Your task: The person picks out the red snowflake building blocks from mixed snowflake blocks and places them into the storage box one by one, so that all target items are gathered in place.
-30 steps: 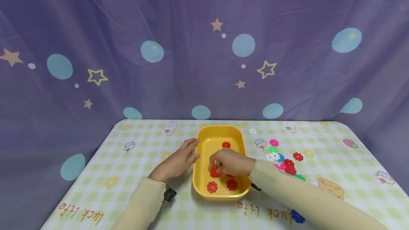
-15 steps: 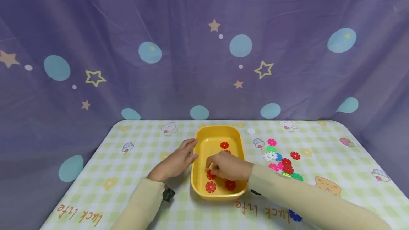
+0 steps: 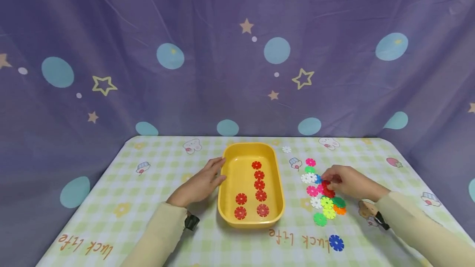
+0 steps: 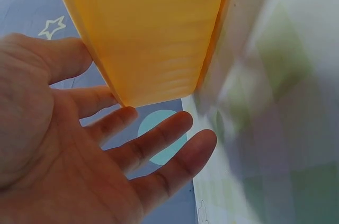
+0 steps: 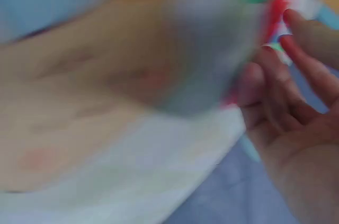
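A yellow plastic tray (image 3: 274,176) lies lengthwise on the table. Several red notched discs (image 3: 261,195) lie inside in two columns, the longer one on the right. My left hand (image 3: 199,185) rests against the tray's left side, its fingers extended; in the left wrist view the thumb and some fingertips touch the rim (image 4: 90,60). Over the mixed heap to the right, my right hand (image 3: 350,182) reaches down to red discs (image 3: 328,189) with bent fingers, thumb and forefinger apart. The right wrist view is blurred, and no disc shows clearly held.
Around the heap lie white discs (image 3: 311,177), pink discs (image 3: 312,190), yellow-green discs (image 3: 328,208), a green disc (image 3: 320,219) and an orange disc (image 3: 340,209). A blue disc (image 3: 336,242) sits nearer the front. The checked tablecloth (image 3: 156,151) reaches a purple curtain (image 3: 200,106).
My right hand has left the tray and moved right to the heap, uncovering the red discs in the tray. My left hand has stayed at the tray's side.
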The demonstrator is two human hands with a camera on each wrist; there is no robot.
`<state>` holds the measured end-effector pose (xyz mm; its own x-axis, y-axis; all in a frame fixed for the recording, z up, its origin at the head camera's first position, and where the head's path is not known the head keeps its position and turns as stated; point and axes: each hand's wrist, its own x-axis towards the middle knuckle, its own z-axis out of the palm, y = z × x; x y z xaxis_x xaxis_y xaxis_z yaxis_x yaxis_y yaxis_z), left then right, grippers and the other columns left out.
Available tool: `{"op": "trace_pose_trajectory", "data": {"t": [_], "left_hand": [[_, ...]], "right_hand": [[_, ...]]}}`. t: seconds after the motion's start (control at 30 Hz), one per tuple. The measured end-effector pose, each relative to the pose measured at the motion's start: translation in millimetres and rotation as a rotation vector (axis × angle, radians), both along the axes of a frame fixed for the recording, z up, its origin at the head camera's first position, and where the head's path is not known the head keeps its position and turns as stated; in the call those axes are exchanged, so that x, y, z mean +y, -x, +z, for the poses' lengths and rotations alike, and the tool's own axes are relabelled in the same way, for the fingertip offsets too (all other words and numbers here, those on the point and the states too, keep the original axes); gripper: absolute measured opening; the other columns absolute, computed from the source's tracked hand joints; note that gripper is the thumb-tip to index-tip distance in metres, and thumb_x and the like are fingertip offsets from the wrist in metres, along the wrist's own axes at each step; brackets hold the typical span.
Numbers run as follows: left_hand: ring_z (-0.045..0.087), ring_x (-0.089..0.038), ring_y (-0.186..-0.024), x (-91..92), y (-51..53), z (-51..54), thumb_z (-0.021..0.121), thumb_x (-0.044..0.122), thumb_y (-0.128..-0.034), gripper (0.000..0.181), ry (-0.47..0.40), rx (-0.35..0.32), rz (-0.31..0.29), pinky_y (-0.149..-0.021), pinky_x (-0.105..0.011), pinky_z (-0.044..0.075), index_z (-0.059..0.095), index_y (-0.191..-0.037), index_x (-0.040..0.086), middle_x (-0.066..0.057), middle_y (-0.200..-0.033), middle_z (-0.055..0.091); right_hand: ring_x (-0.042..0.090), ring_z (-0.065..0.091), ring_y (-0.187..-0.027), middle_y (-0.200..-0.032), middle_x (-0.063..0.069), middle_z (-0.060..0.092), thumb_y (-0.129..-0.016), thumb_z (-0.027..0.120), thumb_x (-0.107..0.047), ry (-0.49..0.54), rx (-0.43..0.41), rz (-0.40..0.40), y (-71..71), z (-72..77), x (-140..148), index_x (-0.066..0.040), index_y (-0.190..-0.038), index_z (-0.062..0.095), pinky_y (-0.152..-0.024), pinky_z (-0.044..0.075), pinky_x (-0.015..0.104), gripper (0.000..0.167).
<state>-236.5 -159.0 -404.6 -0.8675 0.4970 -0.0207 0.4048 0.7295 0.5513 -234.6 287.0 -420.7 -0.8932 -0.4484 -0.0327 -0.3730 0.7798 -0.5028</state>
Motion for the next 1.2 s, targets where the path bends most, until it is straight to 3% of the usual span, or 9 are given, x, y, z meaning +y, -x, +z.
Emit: {"op": "trace_pose_trajectory", "data": {"t": [0.1, 0.23, 0.6, 0.73, 0.87, 1.03, 1.2], "left_hand": [[0.039, -0.024, -0.130, -0.6, 0.5, -0.1, 0.041, 0.038, -0.1016, 0.061, -0.006, -0.007, -0.003, -0.104, -0.044, 0.034, 0.021, -0.152, 0.009, -0.005, -0.155, 0.017], [0.040, -0.024, -0.129, -0.4, 0.5, -1.4, 0.042, 0.036, -0.1017, 0.060, -0.007, -0.010, -0.001, -0.103, -0.044, 0.035, 0.021, -0.152, 0.009, -0.005, -0.155, 0.017], [0.040, -0.023, -0.129, -1.2, 0.4, 0.4, 0.043, 0.036, -0.1015, 0.060, 0.010, 0.023, -0.004, -0.104, -0.042, 0.034, 0.023, -0.151, 0.008, -0.005, -0.154, 0.020], [0.039, -0.021, -0.130, -0.4, 1.0, -0.2, 0.043, 0.034, -0.1018, 0.059, 0.009, 0.021, -0.011, -0.105, -0.041, 0.033, 0.023, -0.151, 0.008, -0.005, -0.154, 0.020], [0.040, -0.021, -0.129, 0.3, 0.5, -2.1, 0.044, 0.033, -0.1018, 0.059, 0.016, 0.025, -0.014, -0.105, -0.041, 0.033, 0.023, -0.151, 0.008, -0.005, -0.154, 0.020], [0.042, -0.020, -0.128, 0.1, -0.7, -1.5, 0.042, 0.037, -0.1017, 0.060, 0.021, 0.025, -0.013, -0.104, -0.040, 0.034, 0.023, -0.151, 0.008, -0.005, -0.154, 0.020], [0.044, -0.021, -0.126, 0.3, 1.0, 0.0, 0.042, 0.037, -0.1016, 0.060, 0.025, 0.033, -0.006, -0.104, -0.041, 0.034, 0.023, -0.151, 0.008, -0.005, -0.153, 0.021]], "right_hand": [[0.011, 0.051, -0.078, -0.091, -0.005, 0.057, -0.084, 0.074, -0.019, 0.038, 0.001, 0.011, -1.3, -14.3, 16.3, -0.013, -0.110, 0.068, -0.070, 0.047, 0.026, 0.027], [0.013, 0.047, -0.074, -0.086, -0.001, 0.053, -0.080, 0.076, -0.031, 0.088, -0.011, 0.032, -0.4, -20.4, 21.4, -0.013, -0.109, 0.067, -0.065, 0.043, 0.025, 0.035], [0.014, 0.050, -0.068, -0.076, -0.004, 0.055, -0.083, 0.075, -0.020, 0.065, -0.094, 0.028, 10.2, -17.2, 19.2, -0.015, -0.085, 0.057, -0.063, 0.043, 0.025, 0.018], [0.016, 0.057, -0.071, -0.079, -0.005, 0.061, -0.087, 0.069, -0.011, 0.117, -0.060, 0.063, 7.3, -5.0, 15.3, -0.016, -0.086, 0.059, -0.067, 0.047, 0.025, 0.011], [0.018, 0.062, -0.075, -0.085, -0.007, 0.065, -0.088, 0.066, -0.004, 0.185, 0.034, 0.124, -1.0, 17.4, -3.0, -0.016, -0.096, 0.063, -0.069, 0.052, 0.027, 0.015], [0.009, 0.062, -0.077, -0.089, -0.011, 0.065, -0.085, 0.068, 0.000, 0.202, 0.154, 0.223, -10.5, 46.1, -47.3, -0.019, -0.101, 0.065, -0.074, 0.054, 0.028, 0.024], [0.006, 0.062, -0.080, -0.091, -0.011, 0.065, -0.085, 0.068, 0.002, 0.223, 0.197, 0.332, -7.1, 57.0, -105.1, -0.017, -0.100, 0.067, -0.075, 0.053, 0.025, 0.024]]}}
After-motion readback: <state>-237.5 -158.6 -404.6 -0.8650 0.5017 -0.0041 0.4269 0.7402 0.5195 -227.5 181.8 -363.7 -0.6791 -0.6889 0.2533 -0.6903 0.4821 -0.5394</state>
